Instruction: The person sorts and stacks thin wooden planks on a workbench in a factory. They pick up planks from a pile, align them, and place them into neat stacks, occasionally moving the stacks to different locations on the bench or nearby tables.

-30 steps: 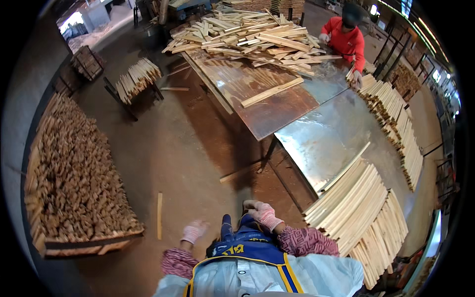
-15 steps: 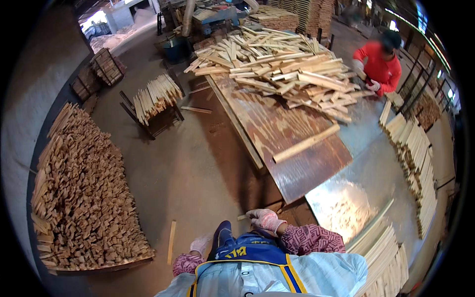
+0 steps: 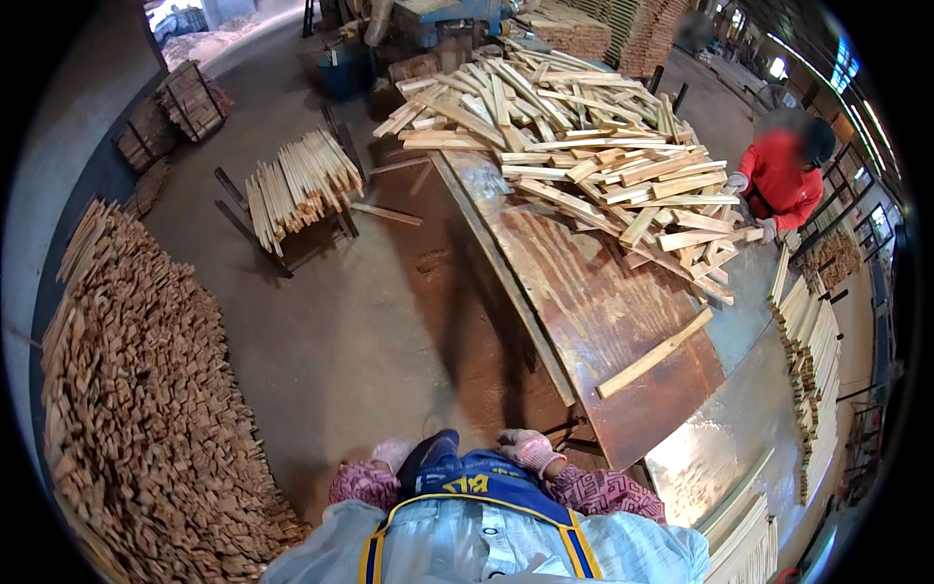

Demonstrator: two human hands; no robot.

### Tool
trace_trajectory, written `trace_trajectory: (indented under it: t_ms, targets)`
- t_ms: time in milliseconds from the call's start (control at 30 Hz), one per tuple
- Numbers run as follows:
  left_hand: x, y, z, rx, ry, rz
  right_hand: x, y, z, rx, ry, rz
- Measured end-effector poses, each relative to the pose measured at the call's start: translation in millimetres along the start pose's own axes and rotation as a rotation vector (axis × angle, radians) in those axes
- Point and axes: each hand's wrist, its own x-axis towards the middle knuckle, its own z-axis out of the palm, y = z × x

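Note:
My right hand [image 3: 530, 451], in a pale knitted glove with pink, is low in front of my blue apron [image 3: 467, 477]. Its fingers are curled; what they hold, if anything, I cannot make out. On the other side of the apron, my left hand [image 3: 392, 454] hangs beside my thigh in a similar glove, partly blurred, its fingers unclear. Closest to the right hand is the near end of a brown wooden table [image 3: 623, 341]. A single wooden strip [image 3: 654, 352] lies across that end, apart from both hands.
A heap of loose strips [image 3: 603, 156] covers the table's far part. Stacked strips [image 3: 156, 389] line the left wall. A metal rack [image 3: 232, 190] holds more strips ahead-left. At the far right, a co-worker in red [image 3: 778, 180] stands by the heap.
My view has shifted, so the table and co-worker sit farther right. A floor strip near my left hand has left view. The small wood end beside my right hand no longer shows.

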Motion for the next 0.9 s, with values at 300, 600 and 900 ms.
trace_trajectory:
  t_ms: [300, 600, 900]
  targets:
    - [108, -142, -153, -0.447, 0.287, -0.177, 172, -138, -56, -0.048, -0.021, -0.184]
    - [149, -200, -210, -0.502, 0.136, -0.265, 400, -197, -149, -0.038, -0.238, -0.303]
    - [251, -224, -398, -0.337, 0.516, -0.398, 621, -345, -320, -0.282, -0.063, -0.509]
